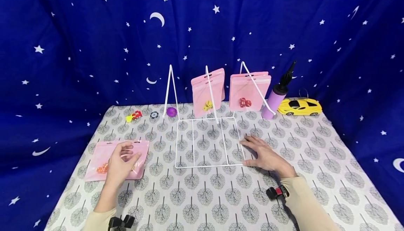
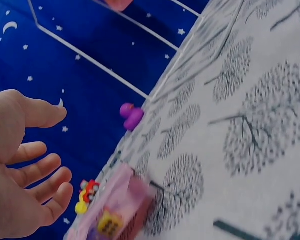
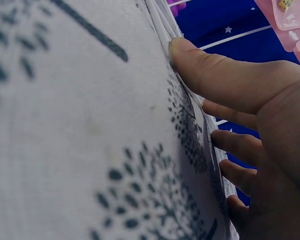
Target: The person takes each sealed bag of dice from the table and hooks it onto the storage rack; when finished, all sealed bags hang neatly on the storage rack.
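My left hand (image 1: pixel 121 162) is above two pink zip bags (image 1: pixel 98 154) at the table's left, fingers loosely bent and nothing between them. Orange dice (image 1: pixel 102 168) show in one bag; the other is partly hidden by the hand. In the left wrist view, a yellow die (image 2: pixel 110 223) shows in a pink bag. On the right, my right hand (image 1: pixel 265 154) touches the base edge of a white wire rack (image 1: pixel 205 166), fingers spread and relaxed. From the rack's arms hang pink bags with yellow dice (image 1: pixel 207 105) and pink bags with red dice (image 1: pixel 245 102).
A purple hand pump (image 1: pixel 272 101) stands right of the rack, beside a yellow toy car (image 1: pixel 300 107). Along the back left lie a red-and-yellow toy (image 1: pixel 134 116), a dark round disc (image 1: pixel 154 115) and a purple duck (image 2: pixel 132 117). A blue starry curtain (image 1: pixel 94 48) hangs behind.
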Tool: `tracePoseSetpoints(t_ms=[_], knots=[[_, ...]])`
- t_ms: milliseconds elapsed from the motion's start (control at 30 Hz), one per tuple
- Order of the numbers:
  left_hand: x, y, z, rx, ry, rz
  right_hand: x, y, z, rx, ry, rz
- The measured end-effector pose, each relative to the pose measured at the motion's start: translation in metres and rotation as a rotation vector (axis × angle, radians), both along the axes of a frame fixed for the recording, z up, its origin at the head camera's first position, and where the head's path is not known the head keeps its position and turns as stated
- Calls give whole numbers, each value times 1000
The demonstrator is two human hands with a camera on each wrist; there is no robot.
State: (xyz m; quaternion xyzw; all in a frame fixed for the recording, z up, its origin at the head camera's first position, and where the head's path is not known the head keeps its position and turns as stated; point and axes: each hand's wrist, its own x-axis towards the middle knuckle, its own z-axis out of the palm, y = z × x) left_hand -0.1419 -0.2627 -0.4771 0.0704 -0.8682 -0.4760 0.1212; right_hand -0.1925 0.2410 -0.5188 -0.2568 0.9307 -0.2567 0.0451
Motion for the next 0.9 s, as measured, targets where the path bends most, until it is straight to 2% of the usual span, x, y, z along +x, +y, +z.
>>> tracePoseSetpoints(t_ms=[400,633,900], knots=[[8,-17,-6,-100,-99,95,0,2,-2,-2,0,-3],[8,-25,-8,-182,-171,97,0,2,-2,-6,-4,-6],[8,-27,-13,-209,-245,80,0,1,-3,-7,-3,-7]])
